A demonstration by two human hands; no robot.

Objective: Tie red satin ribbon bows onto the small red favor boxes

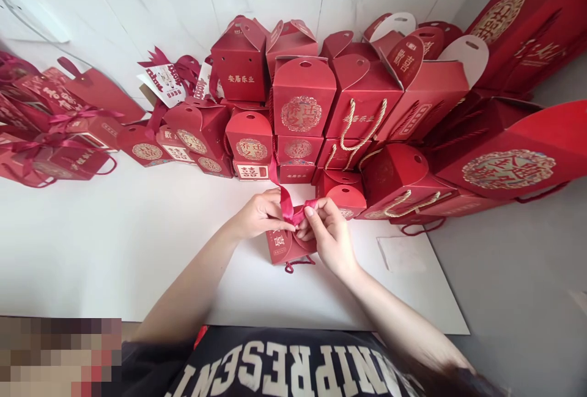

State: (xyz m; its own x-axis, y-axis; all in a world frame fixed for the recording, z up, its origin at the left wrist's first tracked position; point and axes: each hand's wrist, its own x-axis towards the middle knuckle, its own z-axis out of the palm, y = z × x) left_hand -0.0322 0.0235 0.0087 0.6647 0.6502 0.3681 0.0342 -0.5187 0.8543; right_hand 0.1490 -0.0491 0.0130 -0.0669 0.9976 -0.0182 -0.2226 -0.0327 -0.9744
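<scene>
A small red gift box (pixel 282 246) with gold lettering sits on the white table in front of me, a dark red cord loop at its near side. Over its top runs a crimson ribbon (pixel 287 204). My left hand (pixel 261 213) pinches the ribbon low at the box top. With thumb and fingers closed, my right hand (pixel 331 229) grips another part of the ribbon on the right. The box's right part is hidden behind my right hand.
Stacked red gift boxes (pixel 305 97), some with rope handles, line the back wall. Larger red boxes (pixel 509 164) stand at the right. Ribboned boxes (pixel 68 158) lie at the far left. A clear flat packet (pixel 402 254) rests right of my hands on the white table (pixel 137 250).
</scene>
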